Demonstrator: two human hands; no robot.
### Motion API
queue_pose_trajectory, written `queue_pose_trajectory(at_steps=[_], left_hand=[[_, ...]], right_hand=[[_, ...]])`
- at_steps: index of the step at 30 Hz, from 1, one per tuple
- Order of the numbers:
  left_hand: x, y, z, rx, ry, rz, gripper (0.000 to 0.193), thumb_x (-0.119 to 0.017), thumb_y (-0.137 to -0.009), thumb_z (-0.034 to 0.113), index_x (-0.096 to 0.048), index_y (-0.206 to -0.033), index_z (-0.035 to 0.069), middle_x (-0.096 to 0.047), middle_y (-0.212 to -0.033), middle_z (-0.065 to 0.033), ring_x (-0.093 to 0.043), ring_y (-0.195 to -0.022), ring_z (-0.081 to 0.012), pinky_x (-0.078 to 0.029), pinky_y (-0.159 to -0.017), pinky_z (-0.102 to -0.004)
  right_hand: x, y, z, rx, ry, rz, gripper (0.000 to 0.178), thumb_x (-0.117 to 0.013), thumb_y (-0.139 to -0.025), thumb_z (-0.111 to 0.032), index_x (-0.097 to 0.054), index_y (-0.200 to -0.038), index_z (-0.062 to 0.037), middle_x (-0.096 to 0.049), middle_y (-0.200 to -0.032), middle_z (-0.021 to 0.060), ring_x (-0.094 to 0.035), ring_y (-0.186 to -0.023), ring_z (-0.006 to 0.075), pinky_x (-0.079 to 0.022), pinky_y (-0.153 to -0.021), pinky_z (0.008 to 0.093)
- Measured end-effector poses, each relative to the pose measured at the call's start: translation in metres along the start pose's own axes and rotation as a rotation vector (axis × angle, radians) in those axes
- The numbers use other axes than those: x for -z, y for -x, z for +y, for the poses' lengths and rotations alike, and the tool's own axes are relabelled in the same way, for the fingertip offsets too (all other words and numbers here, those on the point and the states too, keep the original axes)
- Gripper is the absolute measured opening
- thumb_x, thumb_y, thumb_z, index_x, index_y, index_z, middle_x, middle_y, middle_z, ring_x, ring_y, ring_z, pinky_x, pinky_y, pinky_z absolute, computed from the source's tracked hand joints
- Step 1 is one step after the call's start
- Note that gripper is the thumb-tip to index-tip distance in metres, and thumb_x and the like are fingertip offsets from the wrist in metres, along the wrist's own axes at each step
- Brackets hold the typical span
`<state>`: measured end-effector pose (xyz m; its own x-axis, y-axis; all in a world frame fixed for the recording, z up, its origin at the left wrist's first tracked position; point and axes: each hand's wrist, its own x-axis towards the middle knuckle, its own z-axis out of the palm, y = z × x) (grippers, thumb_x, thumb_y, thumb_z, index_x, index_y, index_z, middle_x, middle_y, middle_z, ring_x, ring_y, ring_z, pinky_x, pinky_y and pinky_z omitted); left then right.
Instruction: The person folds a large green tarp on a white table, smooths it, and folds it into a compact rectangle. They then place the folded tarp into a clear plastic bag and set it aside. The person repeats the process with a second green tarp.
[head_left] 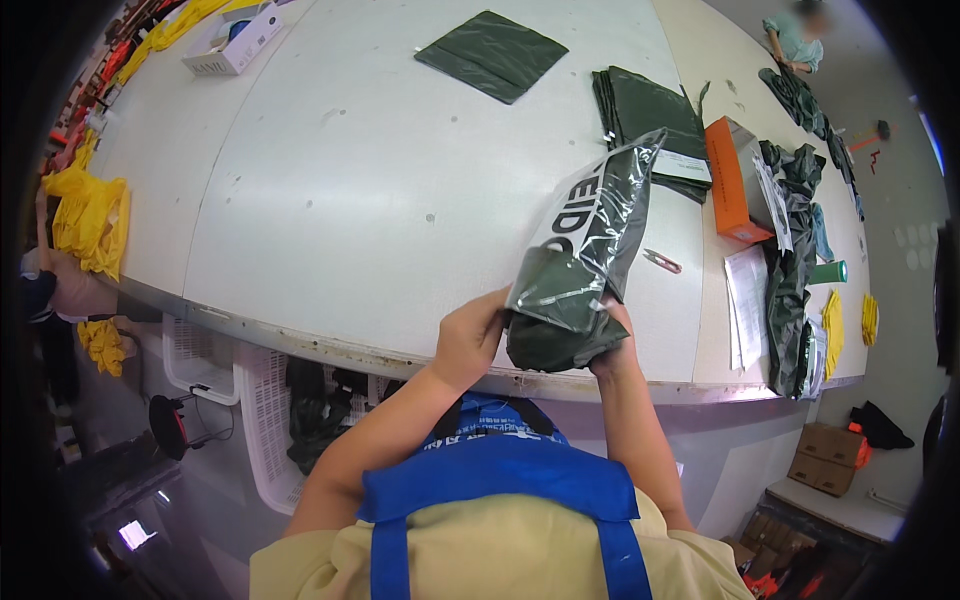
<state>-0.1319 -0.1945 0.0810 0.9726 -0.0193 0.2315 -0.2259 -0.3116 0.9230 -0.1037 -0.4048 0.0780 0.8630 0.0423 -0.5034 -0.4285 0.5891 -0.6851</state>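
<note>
A clear plastic bag (585, 215) with black lettering is held over the table's near edge, its far end raised and tilted to the right. A folded dark green garment (562, 342) lies partly inside it and bulges out at the near end. My left hand (474, 335) is closed on the left side of the bag's mouth. On the right side, my right hand (614, 345) grips the bag and garment, its fingers partly hidden behind them. Small thread snips (662, 261) lie on the table to the right of the bag.
A folded dark green piece (492, 55) lies at the far middle of the white table (330, 200). Dark green stacks (655, 115), an orange box (733, 180) and papers (745, 305) are on the right. White baskets (262, 420) stand below the edge. A person (797, 40) is at far right.
</note>
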Motion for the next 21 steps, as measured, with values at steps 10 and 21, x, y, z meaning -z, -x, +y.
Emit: queue_pose_trajectory(at_steps=[10, 21], left_hand=[[-0.026, 0.025, -0.033, 0.046, 0.194, 0.057, 0.053, -0.053, -0.080, -0.012, -0.049, -0.130, 0.006, -0.068, -0.094, -0.0198, -0.068, -0.079, -0.0331, -0.052, -0.071, -0.0334], [-0.019, 0.020, -0.036, 0.155, 0.041, -0.231, 0.078, -0.050, -0.082, -0.009, -0.027, -0.150, 0.021, -0.061, -0.079, -0.0251, -0.064, -0.071, -0.0382, -0.050, -0.068, -0.0342]], right_hand=[[0.006, 0.009, 0.001, 0.056, -0.032, -0.024, 0.039, -0.046, -0.098, -0.025, -0.053, -0.125, 0.0010, -0.063, -0.118, 0.0141, -0.064, -0.102, 0.0252, -0.054, -0.088, 0.0382], [0.009, 0.017, -0.004, 0.037, -0.175, -0.050, 0.040, -0.046, -0.098, -0.030, -0.053, -0.127, -0.0025, -0.062, -0.120, 0.0140, -0.062, -0.107, 0.0271, -0.052, -0.092, 0.0402]])
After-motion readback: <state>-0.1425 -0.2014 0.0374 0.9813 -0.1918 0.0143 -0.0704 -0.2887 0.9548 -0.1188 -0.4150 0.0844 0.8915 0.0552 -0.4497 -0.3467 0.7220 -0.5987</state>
